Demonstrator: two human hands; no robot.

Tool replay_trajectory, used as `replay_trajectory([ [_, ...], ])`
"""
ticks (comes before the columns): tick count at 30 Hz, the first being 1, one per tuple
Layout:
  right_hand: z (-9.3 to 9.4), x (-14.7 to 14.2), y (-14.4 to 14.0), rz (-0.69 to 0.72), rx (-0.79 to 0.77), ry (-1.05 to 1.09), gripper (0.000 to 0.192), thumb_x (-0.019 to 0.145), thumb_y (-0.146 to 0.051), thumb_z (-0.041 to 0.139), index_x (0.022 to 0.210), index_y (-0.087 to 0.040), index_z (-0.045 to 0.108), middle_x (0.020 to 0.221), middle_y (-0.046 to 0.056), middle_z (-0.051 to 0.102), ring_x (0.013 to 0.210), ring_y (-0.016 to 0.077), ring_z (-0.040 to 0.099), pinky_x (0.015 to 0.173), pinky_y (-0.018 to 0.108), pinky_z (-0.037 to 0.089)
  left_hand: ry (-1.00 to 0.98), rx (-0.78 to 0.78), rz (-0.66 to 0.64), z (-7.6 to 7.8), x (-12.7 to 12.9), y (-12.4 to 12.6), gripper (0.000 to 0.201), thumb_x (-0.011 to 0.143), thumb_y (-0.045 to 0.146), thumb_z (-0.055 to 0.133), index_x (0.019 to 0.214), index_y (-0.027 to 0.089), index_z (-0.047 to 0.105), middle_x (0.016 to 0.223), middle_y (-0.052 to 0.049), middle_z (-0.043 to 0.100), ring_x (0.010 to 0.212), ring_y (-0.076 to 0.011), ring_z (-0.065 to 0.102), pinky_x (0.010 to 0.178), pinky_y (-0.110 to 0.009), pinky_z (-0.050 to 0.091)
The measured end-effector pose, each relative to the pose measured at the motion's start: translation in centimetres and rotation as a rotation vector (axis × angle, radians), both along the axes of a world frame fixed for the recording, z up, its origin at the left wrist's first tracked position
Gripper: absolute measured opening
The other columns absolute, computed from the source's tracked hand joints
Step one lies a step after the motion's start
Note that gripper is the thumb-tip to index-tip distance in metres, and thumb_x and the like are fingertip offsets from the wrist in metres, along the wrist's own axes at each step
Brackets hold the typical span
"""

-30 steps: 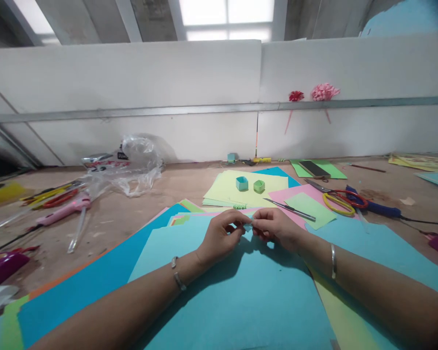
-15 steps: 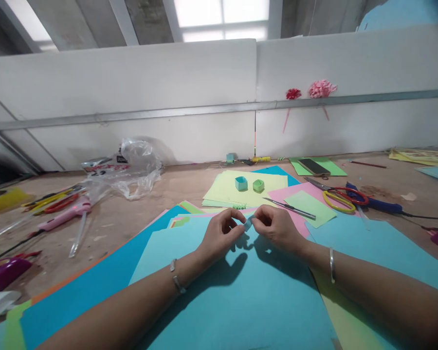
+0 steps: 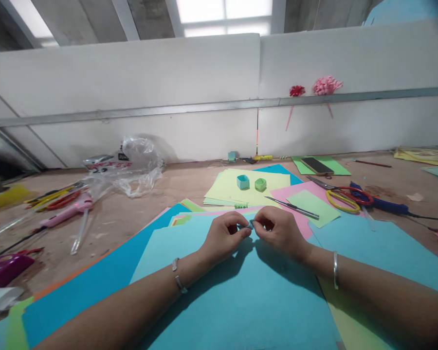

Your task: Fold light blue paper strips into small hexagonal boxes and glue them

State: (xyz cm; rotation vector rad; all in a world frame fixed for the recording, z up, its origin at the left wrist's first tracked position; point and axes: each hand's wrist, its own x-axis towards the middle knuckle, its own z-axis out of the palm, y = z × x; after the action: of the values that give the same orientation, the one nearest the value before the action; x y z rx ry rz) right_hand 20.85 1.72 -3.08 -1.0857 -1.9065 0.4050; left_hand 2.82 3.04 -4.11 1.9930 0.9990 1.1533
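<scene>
Between the fingertips of both hands is a small blue paper strip [image 3: 250, 224], mostly covered by the fingers. My left hand [image 3: 226, 235] pinches its left end, and my right hand [image 3: 280, 228] pinches the right end. Both hands hover over a large light blue paper sheet [image 3: 233, 301], casting shadows on it. Just beyond them, a folded blue paper ring [image 3: 243, 182] and a green paper ring [image 3: 260, 184] stand on pale yellow paper [image 3: 219, 187]. A craft knife [image 3: 294, 208] lies beyond my right hand, across pink and green paper.
Scissors [image 3: 345, 198] and a blue-handled glue gun [image 3: 387, 204] lie at right. A phone [image 3: 317, 166] rests on green paper at the back. On the left are a clear plastic bag [image 3: 142, 167], a pink glue gun [image 3: 67, 212] and a purple tool [image 3: 9, 267]. A white wall [image 3: 131, 78] stands behind.
The blue strip has turned and shows less between my fingertips. My fingers have shifted slightly around it. The whole view has shifted a little.
</scene>
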Motion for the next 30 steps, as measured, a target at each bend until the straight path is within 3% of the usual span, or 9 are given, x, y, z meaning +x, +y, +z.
replay_trajectory([
  [5,-0.8,0.0,0.0,0.017,0.242,-0.198,0.017,0.081,-0.014,0.051,0.065,-0.02,0.052,0.062,0.002,0.053,0.059,0.0139,0.044,0.057,0.028,0.031,-0.007,-0.01,-0.004,-0.2,0.2,-0.2,0.005,0.072,0.015,0.067,0.067,0.016,0.067,0.07,-0.002,0.064,0.057,-0.0099,0.05,0.052,-0.021,0.039],
  [13,-0.9,0.0,-0.4,0.056,0.296,-0.329,0.016,0.083,-0.012,0.048,0.073,-0.018,0.059,0.07,0.008,0.061,0.067,0.0179,0.05,0.06,0.03,0.032,-0.036,0.004,0.026,-0.1,0.1,-0.1,0.005,0.072,0.018,0.069,0.067,0.016,0.068,0.071,-0.003,0.065,0.06,-0.0118,0.052,0.052,-0.022,0.039],
  [19,-0.5,0.2,-0.2,0.149,0.157,-0.206,0.016,0.081,-0.014,0.05,0.067,-0.019,0.058,0.065,0.003,0.057,0.063,0.0158,0.048,0.06,0.029,0.034,-0.049,-0.014,0.001,-0.5,0.0,0.2,0.005,0.072,0.019,0.068,0.068,0.017,0.068,0.075,-0.005,0.067,0.069,-0.0155,0.059,0.058,-0.024,0.045],
  [25,0.5,0.8,1.0,0.23,-0.27,-0.021,0.003,0.079,-0.021,0.062,0.077,-0.02,0.06,0.067,-0.001,0.061,0.062,0.0136,0.052,0.06,0.026,0.038,0.024,0.051,-0.084,-0.4,-0.3,0.4,0.008,0.076,0.024,0.067,0.072,0.018,0.071,0.078,-0.005,0.069,0.07,-0.0161,0.061,0.063,-0.027,0.046],
  [30,0.4,1.3,1.7,0.309,-0.253,-0.184,0.011,0.077,-0.02,0.064,0.067,-0.019,0.059,0.06,-0.003,0.056,0.057,0.0115,0.046,0.057,0.024,0.032,0.193,0.106,-0.087,-0.5,-0.3,0.2,0.01,0.079,0.022,0.065,0.072,0.019,0.071,0.079,-0.005,0.071,0.066,-0.0154,0.059,0.06,-0.026,0.043],
])
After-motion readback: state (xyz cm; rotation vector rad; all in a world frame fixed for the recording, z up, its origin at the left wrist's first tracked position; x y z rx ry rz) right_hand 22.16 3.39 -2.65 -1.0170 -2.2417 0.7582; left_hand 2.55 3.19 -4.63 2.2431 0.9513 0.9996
